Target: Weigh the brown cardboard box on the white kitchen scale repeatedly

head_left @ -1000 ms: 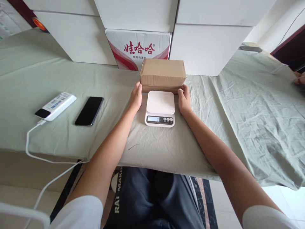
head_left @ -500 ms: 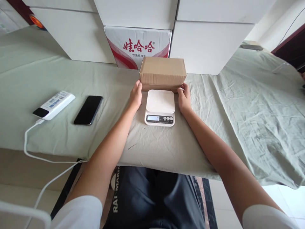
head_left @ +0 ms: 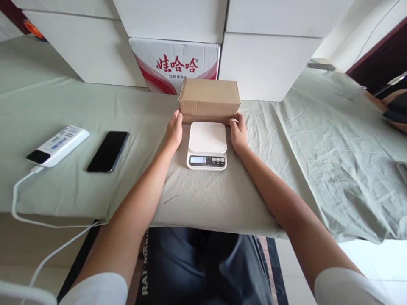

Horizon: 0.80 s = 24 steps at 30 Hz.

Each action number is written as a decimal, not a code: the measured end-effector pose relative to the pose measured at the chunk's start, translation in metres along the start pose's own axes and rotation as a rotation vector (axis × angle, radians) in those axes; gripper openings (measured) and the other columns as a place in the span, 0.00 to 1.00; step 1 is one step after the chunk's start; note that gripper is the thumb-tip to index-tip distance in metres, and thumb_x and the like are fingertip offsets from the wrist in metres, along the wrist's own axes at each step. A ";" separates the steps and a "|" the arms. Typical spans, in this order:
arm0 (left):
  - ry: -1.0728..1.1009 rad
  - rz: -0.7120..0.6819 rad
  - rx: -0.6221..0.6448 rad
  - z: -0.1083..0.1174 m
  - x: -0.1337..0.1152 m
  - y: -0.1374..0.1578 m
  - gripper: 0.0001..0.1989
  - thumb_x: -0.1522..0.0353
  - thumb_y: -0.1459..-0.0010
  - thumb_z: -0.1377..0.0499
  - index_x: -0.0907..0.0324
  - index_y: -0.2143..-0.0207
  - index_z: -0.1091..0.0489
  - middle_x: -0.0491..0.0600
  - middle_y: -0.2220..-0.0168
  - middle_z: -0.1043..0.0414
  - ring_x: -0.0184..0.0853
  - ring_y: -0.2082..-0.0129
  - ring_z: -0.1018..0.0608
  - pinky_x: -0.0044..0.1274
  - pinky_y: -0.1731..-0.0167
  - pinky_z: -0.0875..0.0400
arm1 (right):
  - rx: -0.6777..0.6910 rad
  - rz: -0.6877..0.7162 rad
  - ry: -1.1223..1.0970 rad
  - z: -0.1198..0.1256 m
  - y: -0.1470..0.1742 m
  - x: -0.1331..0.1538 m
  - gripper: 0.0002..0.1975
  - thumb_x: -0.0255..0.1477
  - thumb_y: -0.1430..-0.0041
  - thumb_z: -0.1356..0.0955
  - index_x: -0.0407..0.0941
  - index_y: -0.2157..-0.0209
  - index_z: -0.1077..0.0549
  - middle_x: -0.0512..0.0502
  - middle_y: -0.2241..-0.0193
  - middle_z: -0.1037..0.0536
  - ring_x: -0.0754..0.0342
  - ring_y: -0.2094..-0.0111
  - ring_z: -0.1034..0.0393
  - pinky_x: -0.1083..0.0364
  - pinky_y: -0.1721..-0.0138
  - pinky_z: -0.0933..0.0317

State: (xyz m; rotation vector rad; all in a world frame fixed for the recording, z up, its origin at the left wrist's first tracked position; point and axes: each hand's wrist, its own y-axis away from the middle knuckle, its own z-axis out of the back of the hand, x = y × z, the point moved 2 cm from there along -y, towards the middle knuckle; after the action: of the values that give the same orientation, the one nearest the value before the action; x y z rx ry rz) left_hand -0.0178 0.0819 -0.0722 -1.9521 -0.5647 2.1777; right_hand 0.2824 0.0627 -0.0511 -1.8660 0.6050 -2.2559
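A brown cardboard box (head_left: 209, 96) sits behind the kitchen scale, and both hands grip it at its lower near corners. My left hand (head_left: 174, 128) is closed on the left end, its thumb towards me. On the right end my right hand (head_left: 238, 132) is closed the same way; a small white spot shows at its fingertips, too small to make out. Between my hands stands the white digital scale (head_left: 207, 137), its bare platform just in front of the box and its lit display reading 0. The fingers behind the box are hidden.
White cartons (head_left: 257, 67) and a red-and-white water carton (head_left: 178, 63) form a wall behind the box. On the green cloth (head_left: 276, 169) at left lie a black phone (head_left: 108, 151) and a white power bank (head_left: 59, 145) with its cable (head_left: 23, 218) hanging over the edge.
The view has shifted slightly, so everything sits a little further left, and more shows at the right edge. Both hands keep their hold on the box; the scale still reads 0.
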 end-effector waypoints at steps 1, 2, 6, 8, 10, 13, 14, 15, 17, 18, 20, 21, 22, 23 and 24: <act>0.004 -0.004 -0.005 0.000 0.001 0.000 0.40 0.34 0.30 0.47 0.48 0.31 0.25 0.53 0.27 0.25 0.47 0.21 0.30 0.40 0.20 0.38 | -0.011 -0.033 -0.006 0.000 0.000 0.000 0.31 0.58 0.34 0.32 0.51 0.40 0.31 0.38 0.39 0.21 0.40 0.39 0.26 0.37 0.32 0.30; 0.004 -0.010 -0.011 0.000 0.001 0.000 0.40 0.34 0.30 0.47 0.48 0.31 0.25 0.53 0.28 0.24 0.46 0.21 0.29 0.40 0.20 0.37 | -0.020 -0.061 -0.013 -0.001 0.001 0.000 0.32 0.58 0.34 0.31 0.51 0.40 0.31 0.38 0.39 0.22 0.41 0.40 0.25 0.37 0.32 0.29; -0.007 -0.024 -0.026 0.002 0.005 0.001 0.40 0.34 0.31 0.47 0.48 0.31 0.25 0.54 0.28 0.24 0.45 0.22 0.28 0.39 0.20 0.36 | -0.023 -0.091 -0.027 -0.003 0.002 0.002 0.32 0.57 0.36 0.31 0.51 0.40 0.31 0.37 0.37 0.22 0.41 0.41 0.25 0.38 0.32 0.30; -0.008 -0.032 -0.024 0.002 0.007 0.001 0.41 0.34 0.31 0.46 0.48 0.31 0.26 0.54 0.28 0.24 0.45 0.23 0.28 0.40 0.21 0.36 | -0.024 -0.098 -0.026 -0.003 0.002 0.003 0.31 0.55 0.35 0.31 0.51 0.39 0.31 0.37 0.36 0.22 0.41 0.40 0.25 0.38 0.31 0.31; -0.001 -0.031 -0.024 0.002 0.008 0.001 0.40 0.34 0.31 0.46 0.48 0.31 0.26 0.54 0.28 0.24 0.46 0.23 0.28 0.40 0.21 0.36 | -0.024 -0.102 -0.031 -0.003 0.003 0.004 0.29 0.52 0.35 0.30 0.51 0.40 0.31 0.37 0.36 0.22 0.41 0.39 0.25 0.37 0.30 0.31; -0.003 -0.010 -0.028 0.002 0.008 0.002 0.40 0.34 0.31 0.46 0.48 0.31 0.26 0.54 0.28 0.24 0.47 0.23 0.28 0.42 0.21 0.36 | -0.025 -0.099 -0.045 -0.002 0.005 0.007 0.28 0.49 0.36 0.29 0.52 0.40 0.31 0.37 0.36 0.21 0.41 0.39 0.25 0.36 0.30 0.31; -0.006 -0.004 -0.028 0.002 0.008 0.003 0.40 0.34 0.31 0.46 0.48 0.31 0.26 0.54 0.28 0.24 0.47 0.23 0.28 0.42 0.21 0.35 | -0.023 -0.098 -0.047 -0.002 0.005 0.008 0.28 0.50 0.36 0.29 0.52 0.40 0.31 0.37 0.36 0.21 0.41 0.39 0.25 0.36 0.30 0.31; -0.007 0.000 -0.030 0.002 0.007 0.003 0.39 0.35 0.31 0.46 0.48 0.31 0.26 0.54 0.28 0.24 0.48 0.23 0.28 0.42 0.21 0.35 | -0.023 -0.098 -0.047 -0.002 0.006 0.009 0.28 0.50 0.37 0.29 0.52 0.40 0.31 0.37 0.37 0.21 0.41 0.39 0.25 0.37 0.31 0.31; -0.006 0.005 -0.041 0.002 0.007 0.004 0.39 0.35 0.30 0.46 0.48 0.31 0.25 0.55 0.28 0.24 0.48 0.23 0.27 0.43 0.21 0.35 | -0.025 -0.102 -0.052 -0.003 0.007 0.012 0.29 0.50 0.37 0.29 0.52 0.40 0.31 0.37 0.37 0.21 0.41 0.40 0.25 0.37 0.32 0.30; -0.008 0.006 -0.047 0.002 0.006 0.004 0.39 0.35 0.30 0.46 0.48 0.31 0.25 0.55 0.28 0.24 0.48 0.23 0.27 0.43 0.22 0.35 | -0.026 -0.106 -0.058 -0.003 0.008 0.013 0.29 0.50 0.38 0.29 0.51 0.40 0.32 0.37 0.37 0.22 0.41 0.40 0.25 0.37 0.32 0.30; -0.020 0.001 -0.048 0.001 0.005 0.005 0.39 0.35 0.30 0.47 0.48 0.31 0.26 0.55 0.28 0.25 0.48 0.23 0.27 0.43 0.22 0.35 | -0.033 -0.116 -0.072 -0.004 0.008 0.014 0.30 0.49 0.39 0.29 0.51 0.41 0.31 0.37 0.38 0.21 0.41 0.40 0.24 0.37 0.32 0.30; -0.027 -0.004 -0.045 0.001 0.004 0.006 0.39 0.35 0.30 0.47 0.48 0.30 0.27 0.55 0.27 0.25 0.48 0.23 0.27 0.43 0.22 0.35 | -0.035 -0.120 -0.077 -0.004 0.009 0.015 0.29 0.49 0.39 0.29 0.51 0.41 0.31 0.37 0.38 0.21 0.41 0.41 0.24 0.37 0.32 0.30; -0.034 -0.010 -0.040 0.000 0.003 0.006 0.40 0.35 0.30 0.48 0.48 0.30 0.27 0.55 0.27 0.26 0.48 0.23 0.27 0.43 0.22 0.35 | -0.037 -0.123 -0.080 -0.004 0.009 0.015 0.29 0.48 0.39 0.29 0.51 0.41 0.31 0.37 0.38 0.21 0.42 0.41 0.24 0.36 0.33 0.29; -0.040 -0.015 -0.034 0.000 0.002 0.006 0.40 0.34 0.30 0.48 0.48 0.29 0.27 0.55 0.27 0.26 0.48 0.23 0.27 0.43 0.22 0.35 | -0.040 -0.127 -0.081 -0.004 0.009 0.015 0.29 0.48 0.39 0.28 0.52 0.41 0.31 0.38 0.39 0.20 0.42 0.42 0.24 0.36 0.33 0.29; -0.046 -0.018 -0.031 0.000 0.001 0.007 0.41 0.34 0.30 0.48 0.48 0.29 0.28 0.55 0.27 0.26 0.48 0.23 0.27 0.43 0.22 0.35 | -0.041 -0.128 -0.080 -0.004 0.009 0.015 0.28 0.47 0.40 0.28 0.52 0.41 0.31 0.38 0.39 0.20 0.42 0.42 0.24 0.36 0.33 0.29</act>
State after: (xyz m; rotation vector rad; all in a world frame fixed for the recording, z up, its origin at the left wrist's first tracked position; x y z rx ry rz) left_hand -0.0167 0.0761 -0.0753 -1.9092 -0.6242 2.2206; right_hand 0.2745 0.0500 -0.0417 -2.0596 0.5389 -2.2474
